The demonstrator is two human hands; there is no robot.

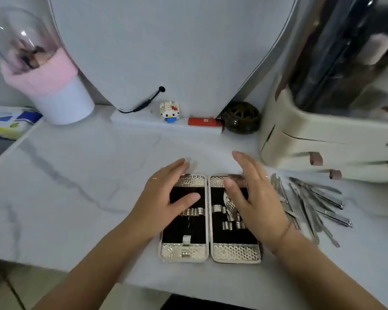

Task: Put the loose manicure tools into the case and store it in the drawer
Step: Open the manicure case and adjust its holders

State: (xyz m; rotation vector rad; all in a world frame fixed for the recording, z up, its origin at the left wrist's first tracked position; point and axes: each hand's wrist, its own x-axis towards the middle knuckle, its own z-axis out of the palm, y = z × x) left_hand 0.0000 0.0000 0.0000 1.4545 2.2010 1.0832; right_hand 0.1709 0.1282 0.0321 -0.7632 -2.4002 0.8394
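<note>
A silver manicure case (210, 251) lies open and flat near the front edge of the white marble table (76, 175). Both halves show a black lining with empty silver loops. My left hand (164, 198) lies over the left half with straight fingers, holding nothing. My right hand (253, 198) hovers over the right half, fingers straight, also holding nothing. Several loose steel manicure tools (311, 204), among them nail clippers, lie in a heap on the table just right of the case. A cream drawer unit (323, 148) with brown pull tabs stands at the back right.
A large mirror (166, 41) stands at the back. On its base sit a small brick figure (169, 111) and a red box (203, 121). A dark round jar (242, 117) stands beside it. At the left are a glass dome on a pink-white base (54, 90) and a tissue pack (7, 121).
</note>
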